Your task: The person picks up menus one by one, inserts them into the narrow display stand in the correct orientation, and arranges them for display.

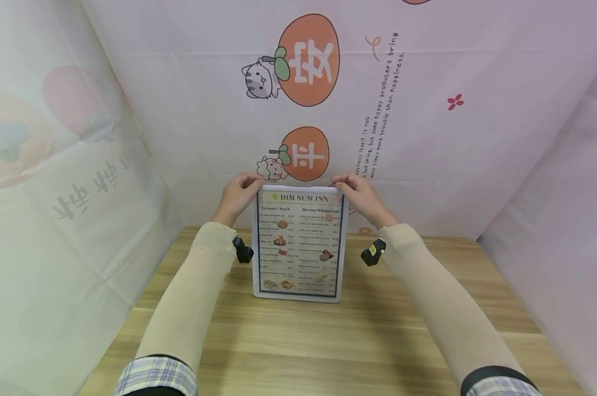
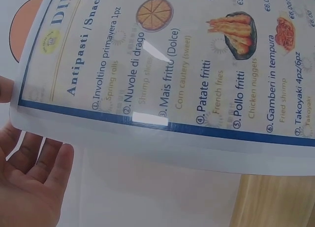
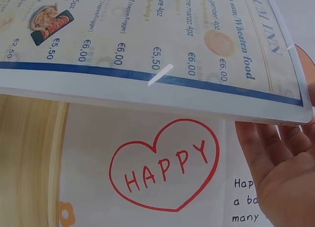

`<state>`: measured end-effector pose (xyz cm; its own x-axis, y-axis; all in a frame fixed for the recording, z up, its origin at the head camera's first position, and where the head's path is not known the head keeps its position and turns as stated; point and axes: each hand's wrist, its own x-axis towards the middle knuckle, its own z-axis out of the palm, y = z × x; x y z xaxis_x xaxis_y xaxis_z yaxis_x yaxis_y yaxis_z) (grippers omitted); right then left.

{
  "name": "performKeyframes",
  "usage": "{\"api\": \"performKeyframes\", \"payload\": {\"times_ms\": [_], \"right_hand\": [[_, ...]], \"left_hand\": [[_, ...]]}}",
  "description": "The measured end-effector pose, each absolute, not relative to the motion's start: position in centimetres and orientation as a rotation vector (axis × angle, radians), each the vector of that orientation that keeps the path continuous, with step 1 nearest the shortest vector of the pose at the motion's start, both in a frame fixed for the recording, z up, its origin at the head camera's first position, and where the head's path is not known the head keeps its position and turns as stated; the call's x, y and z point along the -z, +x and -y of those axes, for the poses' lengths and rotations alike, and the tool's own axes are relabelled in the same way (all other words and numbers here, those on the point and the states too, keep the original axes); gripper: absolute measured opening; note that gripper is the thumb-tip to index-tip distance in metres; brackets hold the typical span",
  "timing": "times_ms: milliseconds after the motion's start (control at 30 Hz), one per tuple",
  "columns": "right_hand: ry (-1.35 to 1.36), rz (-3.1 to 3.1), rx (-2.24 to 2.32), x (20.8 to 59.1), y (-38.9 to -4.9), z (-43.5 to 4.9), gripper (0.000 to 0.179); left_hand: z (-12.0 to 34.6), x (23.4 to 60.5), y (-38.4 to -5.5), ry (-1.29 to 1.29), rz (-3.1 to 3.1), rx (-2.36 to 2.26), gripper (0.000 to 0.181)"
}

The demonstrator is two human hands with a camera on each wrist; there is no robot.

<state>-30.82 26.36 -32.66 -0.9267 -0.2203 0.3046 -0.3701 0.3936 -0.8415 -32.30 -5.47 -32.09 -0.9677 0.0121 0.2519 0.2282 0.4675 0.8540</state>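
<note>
A white-edged menu (image 1: 298, 245) headed "DIM SUM INN", with a blue border and small food pictures, stands nearly upright above the wooden table, its printed face toward me. My left hand (image 1: 239, 193) pinches its top left corner, thumb in front and fingers behind. At the top right corner my right hand (image 1: 362, 195) holds it the same way. In the left wrist view the menu (image 2: 172, 79) shows its snack column, with the left hand (image 2: 32, 178) at the corner. The right wrist view has the right hand (image 3: 283, 163) at the other corner of the menu (image 3: 147, 54).
Behind the menu, a pale cloth backdrop (image 1: 427, 143) with orange fruit and cat drawings rises from the back of the wooden table (image 1: 288, 346). Cloth walls flank it at the left (image 1: 45, 231) and right (image 1: 556, 220). Each wrist carries a small black camera (image 1: 242, 251).
</note>
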Motion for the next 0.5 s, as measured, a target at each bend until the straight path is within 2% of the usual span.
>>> {"api": "performKeyframes", "payload": {"times_ms": [500], "right_hand": [[0.501, 2.49, -1.637, 33.1, -30.1, -27.9, 0.043]], "left_hand": [[6.5, 32.9, -32.0, -0.204, 2.42, 1.575, 0.039]]}}
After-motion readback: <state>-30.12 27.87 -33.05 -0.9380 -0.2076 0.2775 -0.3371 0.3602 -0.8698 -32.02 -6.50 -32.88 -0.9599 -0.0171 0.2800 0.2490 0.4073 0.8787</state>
